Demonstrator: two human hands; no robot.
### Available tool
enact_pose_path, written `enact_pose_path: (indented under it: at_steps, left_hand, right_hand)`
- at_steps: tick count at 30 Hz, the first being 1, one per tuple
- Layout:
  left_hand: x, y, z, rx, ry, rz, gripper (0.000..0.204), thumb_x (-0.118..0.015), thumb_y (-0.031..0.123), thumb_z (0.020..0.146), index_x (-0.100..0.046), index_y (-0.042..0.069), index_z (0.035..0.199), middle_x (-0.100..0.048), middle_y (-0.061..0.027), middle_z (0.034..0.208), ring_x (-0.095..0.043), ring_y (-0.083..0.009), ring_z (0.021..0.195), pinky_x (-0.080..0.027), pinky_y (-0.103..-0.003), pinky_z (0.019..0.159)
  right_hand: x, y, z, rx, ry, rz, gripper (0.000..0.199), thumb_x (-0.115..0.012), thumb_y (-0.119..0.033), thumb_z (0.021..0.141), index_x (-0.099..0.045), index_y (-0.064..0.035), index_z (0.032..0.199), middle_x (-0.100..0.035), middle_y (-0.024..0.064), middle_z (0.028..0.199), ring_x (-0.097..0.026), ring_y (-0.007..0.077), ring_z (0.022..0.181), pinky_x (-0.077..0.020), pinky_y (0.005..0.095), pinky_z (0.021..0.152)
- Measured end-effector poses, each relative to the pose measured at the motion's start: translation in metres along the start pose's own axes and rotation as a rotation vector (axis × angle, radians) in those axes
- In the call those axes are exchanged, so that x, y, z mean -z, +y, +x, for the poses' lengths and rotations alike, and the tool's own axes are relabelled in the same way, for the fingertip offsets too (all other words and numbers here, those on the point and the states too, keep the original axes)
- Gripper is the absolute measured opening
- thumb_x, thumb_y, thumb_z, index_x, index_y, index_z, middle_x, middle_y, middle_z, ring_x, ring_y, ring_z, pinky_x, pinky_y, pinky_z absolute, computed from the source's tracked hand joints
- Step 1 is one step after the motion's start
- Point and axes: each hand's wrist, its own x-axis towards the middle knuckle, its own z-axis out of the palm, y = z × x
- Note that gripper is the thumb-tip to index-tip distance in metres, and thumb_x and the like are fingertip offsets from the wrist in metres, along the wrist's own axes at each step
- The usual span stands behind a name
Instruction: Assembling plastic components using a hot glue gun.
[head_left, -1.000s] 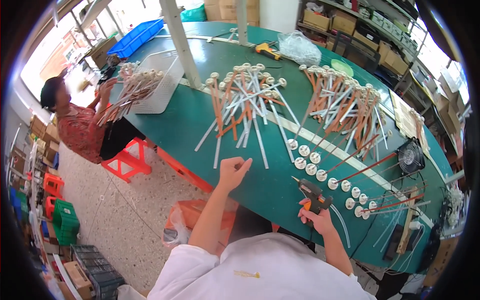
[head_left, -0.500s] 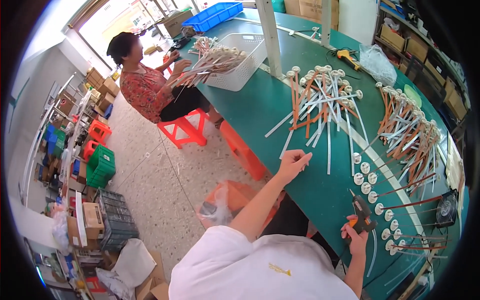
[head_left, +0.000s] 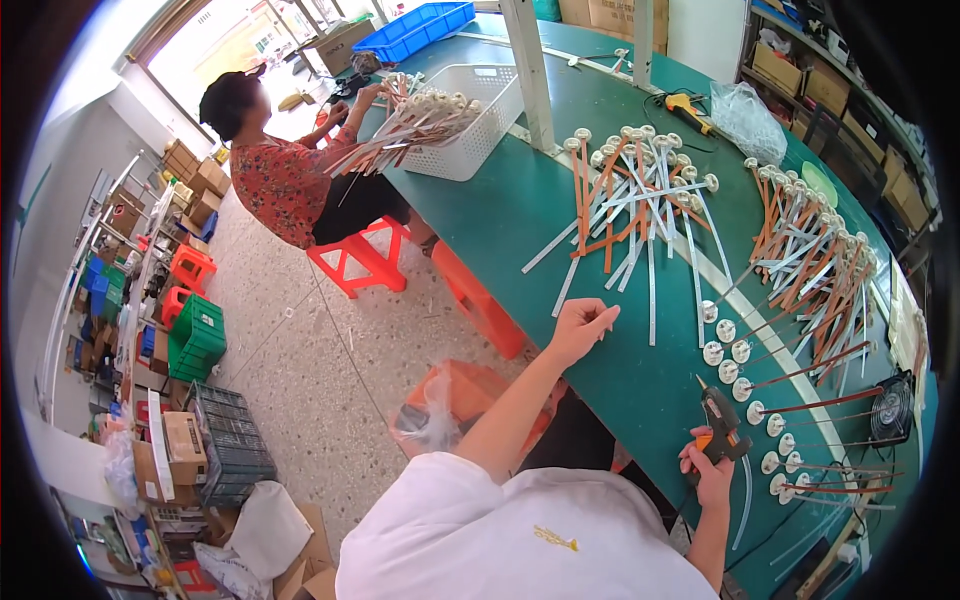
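My right hand (head_left: 709, 475) is wrapped round the handle of a black and orange hot glue gun (head_left: 722, 424). A pale glue stick (head_left: 746, 500) trails from the gun's rear, and its nozzle points away from me. Just beyond it, two rough rows of small white round discs (head_left: 742, 388) lie on the green table, several with brown or white strips attached. My left hand (head_left: 583, 330) is over the table's near edge, fingers curled in, with nothing visible in them. Ahead of it lies a pile of white-headed strips (head_left: 645, 200), brown and white.
A second pile of strips (head_left: 815, 255) lies at the right, near a small black fan (head_left: 890, 409). A yellow-handled tool (head_left: 690, 112), a clear plastic bag (head_left: 748, 124) and a white basket (head_left: 503, 110) are farther back. A co-worker (head_left: 275, 170) sits at the far left. White posts (head_left: 530, 75) rise from the table.
The view has shifted slightly. The co-worker's hand has moved up toward the strips by the basket. My hands keep about the same pose, the right one still around the glue gun.
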Motion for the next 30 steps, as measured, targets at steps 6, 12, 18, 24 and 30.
enact_pose_path:
  at_steps: [6,12,18,24,30]
  left_hand:
    - [-0.003,0.003,0.006,-0.079,0.047,0.151,0.03,-0.067,0.016,0.092,-0.062,0.002,0.066,-0.056,0.0025,0.058,-0.047,-0.0028,0.05,-0.033,-0.02,0.046]
    - [-0.002,0.0,0.005,-0.106,0.064,0.207,0.03,-0.067,0.016,0.092,-0.062,0.002,0.066,-0.057,0.0024,0.057,-0.047,-0.003,0.049,-0.032,-0.021,0.046]
    - [-0.005,0.0,0.007,-0.129,0.063,0.24,0.03,-0.067,0.016,0.092,-0.062,0.002,0.065,-0.054,0.0031,0.054,-0.046,-0.0026,0.048,-0.031,-0.021,0.045]
    - [-0.006,0.001,0.007,-0.175,0.098,0.231,0.035,-0.067,0.013,0.091,-0.055,0.0,0.061,-0.048,0.0029,0.05,-0.04,-0.0021,0.046,-0.028,-0.023,0.044]
    - [-0.011,0.003,0.01,-0.193,0.053,0.237,0.035,-0.067,0.012,0.09,-0.054,0.0,0.06,-0.046,0.0026,0.049,-0.039,-0.0024,0.047,-0.028,-0.024,0.044]
  right_hand:
    - [-0.003,-0.004,-0.002,-0.014,0.027,-0.024,0.028,-0.06,0.002,0.085,-0.056,0.0007,0.113,-0.062,0.0115,0.078,-0.057,0.0133,0.06,-0.0453,0.0253,0.057]
    - [-0.004,-0.005,0.0,-0.007,0.0,-0.032,0.027,-0.059,0.004,0.085,-0.056,0.0007,0.112,-0.062,0.0116,0.078,-0.057,0.0137,0.061,-0.0467,0.0266,0.059]
    - [-0.002,-0.006,0.001,-0.038,-0.028,0.006,0.028,-0.059,0.004,0.084,-0.056,0.0007,0.112,-0.062,0.0118,0.078,-0.057,0.0142,0.06,-0.0469,0.0269,0.059]
    - [-0.005,-0.003,0.001,-0.031,-0.037,0.002,0.029,-0.059,0.003,0.084,-0.055,0.0003,0.112,-0.061,0.0113,0.076,-0.058,0.0146,0.06,-0.0473,0.0272,0.058]
    - [0.002,-0.004,0.004,-0.035,0.02,-0.106,0.029,-0.057,0.003,0.084,-0.055,0.0003,0.113,-0.061,0.0123,0.075,-0.056,0.0143,0.057,-0.0461,0.0265,0.055]
